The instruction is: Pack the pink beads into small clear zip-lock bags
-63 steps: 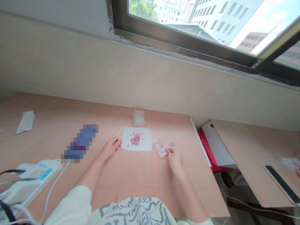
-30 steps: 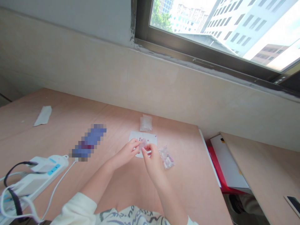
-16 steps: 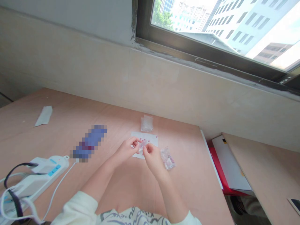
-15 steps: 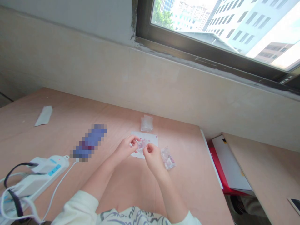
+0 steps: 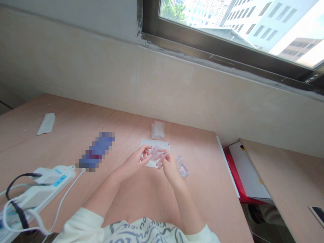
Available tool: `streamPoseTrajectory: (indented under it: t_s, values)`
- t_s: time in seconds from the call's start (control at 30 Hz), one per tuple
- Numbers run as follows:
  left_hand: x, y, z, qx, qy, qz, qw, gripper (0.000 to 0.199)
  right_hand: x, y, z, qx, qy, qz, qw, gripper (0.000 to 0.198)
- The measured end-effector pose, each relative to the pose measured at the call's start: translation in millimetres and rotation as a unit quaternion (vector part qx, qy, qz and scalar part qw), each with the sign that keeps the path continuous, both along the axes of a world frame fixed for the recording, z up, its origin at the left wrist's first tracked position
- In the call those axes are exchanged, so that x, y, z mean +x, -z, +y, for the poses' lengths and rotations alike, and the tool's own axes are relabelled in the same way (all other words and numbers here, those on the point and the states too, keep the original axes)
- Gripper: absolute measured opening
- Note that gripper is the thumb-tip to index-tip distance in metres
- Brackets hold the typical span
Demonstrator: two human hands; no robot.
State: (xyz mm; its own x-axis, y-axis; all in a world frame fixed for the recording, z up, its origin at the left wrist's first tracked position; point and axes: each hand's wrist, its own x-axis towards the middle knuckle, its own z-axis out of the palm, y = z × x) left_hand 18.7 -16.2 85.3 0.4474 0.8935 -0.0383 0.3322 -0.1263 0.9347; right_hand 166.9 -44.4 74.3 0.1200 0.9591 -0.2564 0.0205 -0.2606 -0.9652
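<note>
Between my two hands is a small clear plastic bag (image 5: 157, 153) with pinkish bits, held above a white sheet of paper (image 5: 149, 143). My left hand (image 5: 142, 156) has its fingers curled at the bag's left edge. On the other side, my right hand (image 5: 169, 164) pinches the bag between thumb and fingers. Small pink specks lie on the paper. Just right of my right hand rests another clear bag (image 5: 182, 166) with purplish pieces. Behind the paper sits a stack of clear packets (image 5: 158, 130).
To the left are a blurred-out phone (image 5: 97, 152) with a white cable and a white power strip (image 5: 54, 184) with plugs. A paper scrap (image 5: 46, 124) lies at the far left. Beyond the table's right edge are a red-and-white folder (image 5: 249, 173) and another table (image 5: 286, 179).
The bag has been lifted and spread between my hands. My right hand has shifted slightly right and its grip has changed. The view has tilted slightly.
</note>
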Motion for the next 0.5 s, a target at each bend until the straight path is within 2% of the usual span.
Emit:
streamPoseTrajectory:
  t_s: [0.07, 0.17, 0.23, 0.37, 0.43, 0.5]
  values:
    - [-8, 7.3, 3, -0.049, -0.029, 0.0, 0.998, 0.033, 2, 0, 0, -0.007, -0.049, 0.061, 0.997, 0.026]
    - [-17, 17.8, 4, -0.158, 0.033, -0.04, 0.986, 0.029, -2, 0, 1, -0.038, -0.09, 0.091, 0.991, 0.029]
    - [-20, 25.0, 3, -0.2, 0.032, -0.073, 0.976, 0.03, -5, 4, 1, -0.058, -0.063, 0.085, 0.993, 0.029]
    - [-28, 40.7, 2, -0.216, -0.072, -0.1, 0.969, 0.032, -10, 20, 1, -0.054, 0.045, 0.059, 0.996, 0.025]
    - [-32, 48.3, 3, -0.214, -0.1, -0.107, 0.966, 0.033, -12, 30, 0, -0.047, 0.06, 0.049, 0.996, 0.025]
    - [-35, 54.6, 5, -0.212, -0.117, -0.116, 0.963, 0.034, -16, 39, 0, -0.04, 0.042, 0.036, 0.998, 0.025]
